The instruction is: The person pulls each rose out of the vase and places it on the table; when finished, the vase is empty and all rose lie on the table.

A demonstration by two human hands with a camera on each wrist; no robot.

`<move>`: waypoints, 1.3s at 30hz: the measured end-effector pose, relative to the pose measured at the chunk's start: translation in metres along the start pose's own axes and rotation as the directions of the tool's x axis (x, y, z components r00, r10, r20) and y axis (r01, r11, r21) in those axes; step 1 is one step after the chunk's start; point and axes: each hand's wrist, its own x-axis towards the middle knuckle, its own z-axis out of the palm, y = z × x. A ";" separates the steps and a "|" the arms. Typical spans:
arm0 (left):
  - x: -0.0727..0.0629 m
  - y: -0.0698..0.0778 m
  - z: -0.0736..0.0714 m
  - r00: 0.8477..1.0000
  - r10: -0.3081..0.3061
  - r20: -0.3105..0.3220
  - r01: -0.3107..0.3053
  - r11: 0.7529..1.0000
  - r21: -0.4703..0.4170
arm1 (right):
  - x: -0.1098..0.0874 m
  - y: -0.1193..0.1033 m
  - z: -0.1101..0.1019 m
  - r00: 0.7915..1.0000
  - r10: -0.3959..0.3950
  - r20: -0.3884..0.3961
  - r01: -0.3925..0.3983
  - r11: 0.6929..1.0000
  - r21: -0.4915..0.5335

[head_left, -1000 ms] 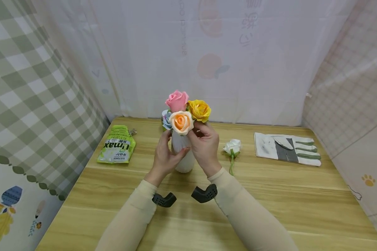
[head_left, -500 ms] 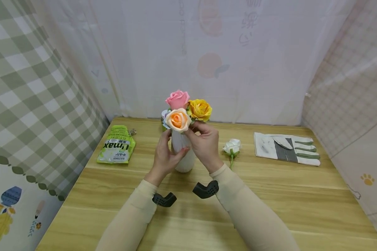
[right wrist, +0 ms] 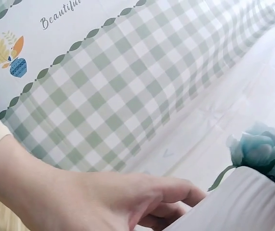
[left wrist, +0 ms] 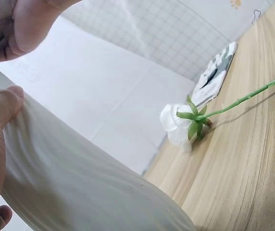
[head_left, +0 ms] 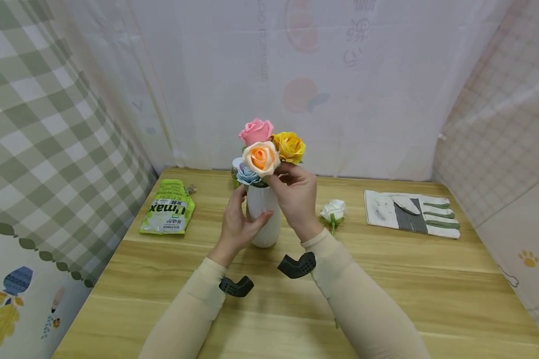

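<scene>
In the head view my left hand (head_left: 234, 227) grips the white vase (head_left: 266, 234), which stands upright on the table. Above its mouth, my right hand (head_left: 299, 199) pinches beneath the peach rose (head_left: 261, 158) and the yellow rose (head_left: 290, 147). The fingers hide the stems, so I cannot tell exactly which ones are held. A pink rose (head_left: 256, 131) stands behind them. Low at the vase's mouth sits a blue flower (head_left: 248, 174); the right wrist view shows this blue flower (right wrist: 260, 147) close to the rim. The left wrist view has the ribbed vase (left wrist: 79, 168) under the left thumb.
On the wooden table (head_left: 386, 289), a white rose (head_left: 333, 210) lies to the right, its stem partly behind the right forearm. Farther right is a white and grey glove (head_left: 411, 214). A green packet (head_left: 168, 207) lies at left. Behind the blue flower, a white-capped container (head_left: 236, 163) shows partly.
My right hand has moved upward, and the pink, yellow and peach roses have risen with it. More of the blue flower and the vase's mouth now shows. The left hand stays on the vase.
</scene>
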 end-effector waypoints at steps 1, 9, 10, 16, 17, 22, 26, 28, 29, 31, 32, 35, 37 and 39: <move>0.000 0.000 0.000 1.000 -0.004 0.003 0.004 1.000 0.000 | 0.001 -0.001 -0.001 1.000 -0.004 0.007 0.004 1.000 0.015; 0.000 0.001 0.001 1.000 0.000 0.005 0.000 1.000 0.014 | -0.003 0.000 -0.004 0.994 -0.047 0.102 0.045 0.999 0.022; 0.000 0.000 0.001 1.000 0.001 0.005 -0.002 1.000 0.015 | -0.004 0.001 -0.004 0.994 -0.048 0.100 0.049 0.999 -0.005; -0.001 0.000 0.002 1.000 -0.021 0.002 0.021 0.999 0.027 | -0.002 -0.001 -0.006 0.995 -0.097 0.033 0.100 0.990 -0.099; -0.001 0.000 0.002 1.000 -0.028 0.003 0.028 0.999 0.030 | -0.001 -0.002 -0.006 0.994 -0.106 0.022 0.108 0.990 -0.094; -0.003 0.001 0.002 0.998 -0.058 0.010 0.057 0.998 0.040 | 0.003 -0.008 -0.008 0.989 -0.145 -0.010 0.144 0.986 -0.080; -0.004 0.001 0.001 0.997 -0.069 0.014 0.069 0.996 0.051 | 0.003 -0.015 -0.010 0.987 -0.160 -0.032 0.159 0.987 -0.029; -0.004 0.001 0.001 0.997 -0.074 0.016 0.073 0.996 0.052 | 0.003 -0.019 -0.011 0.985 -0.165 -0.042 0.166 0.986 0.009; -0.004 0.001 0.001 0.997 -0.075 0.018 0.074 0.996 0.052 | 0.003 -0.021 -0.012 0.985 -0.166 -0.052 0.167 0.986 0.026; -0.004 0.001 0.000 0.997 -0.075 0.020 0.074 0.996 0.050 | 0.003 -0.025 -0.015 0.981 -0.180 -0.073 0.183 0.982 0.044; -0.005 0.001 0.000 0.997 -0.075 0.021 0.074 0.996 0.049 | 0.003 -0.026 -0.017 0.979 -0.188 -0.084 0.193 0.980 0.053; -0.005 0.000 0.000 0.998 -0.065 0.021 0.064 0.997 0.043 | 0.004 -0.031 -0.022 0.970 -0.214 -0.112 0.223 0.971 0.080; -0.004 0.000 0.000 0.998 -0.054 0.020 0.053 0.998 0.035 | 0.006 -0.033 -0.027 0.966 -0.229 -0.120 0.241 0.965 0.101; -0.004 0.000 0.000 0.999 -0.045 0.019 0.044 0.999 0.032 | 0.008 -0.034 -0.032 0.964 -0.237 -0.121 0.252 0.959 0.130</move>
